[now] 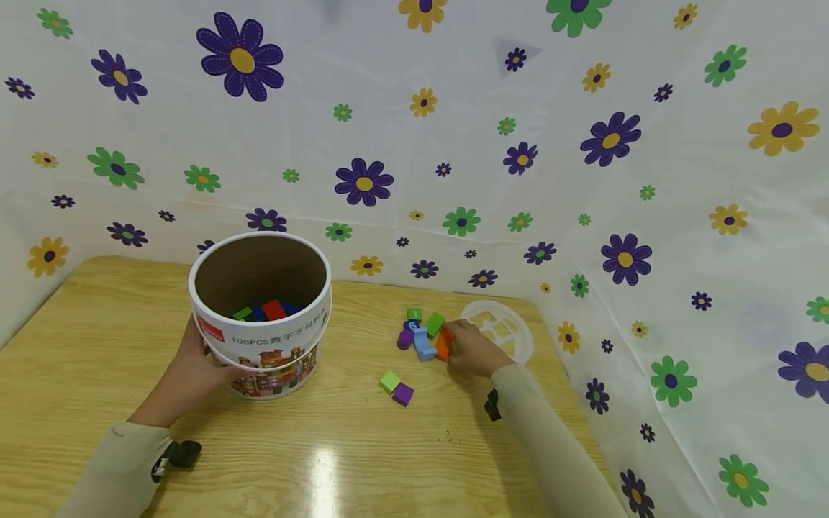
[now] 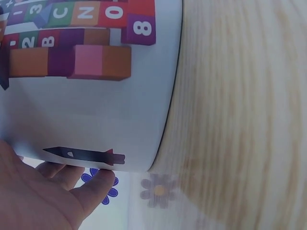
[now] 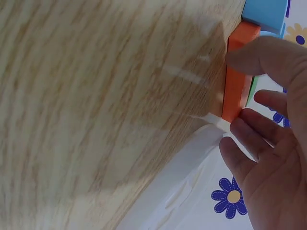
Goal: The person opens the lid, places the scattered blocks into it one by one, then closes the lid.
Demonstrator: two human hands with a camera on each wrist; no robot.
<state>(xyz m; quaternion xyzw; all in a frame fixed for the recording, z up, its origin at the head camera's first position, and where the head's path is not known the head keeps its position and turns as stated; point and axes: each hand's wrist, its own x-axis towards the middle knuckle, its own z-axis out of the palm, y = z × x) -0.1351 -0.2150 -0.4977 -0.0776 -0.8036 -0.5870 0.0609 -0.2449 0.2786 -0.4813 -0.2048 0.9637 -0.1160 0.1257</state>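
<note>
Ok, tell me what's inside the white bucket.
Inside the bucket, a red block, a green block and some blue pieces show. Anything beneath them, or low behind the bucket's near side, is covered and can't be seen.

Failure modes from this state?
1. The orange block under the right hand's thumb lies right beside the light blue block; lifting it could knock that one.
2. The white cut-out disc lies close by that hand, so the fingers might nudge it.
3. The left hand supports the bucket from one side; an uneven push might tip it and shift the blocks inside.
</note>
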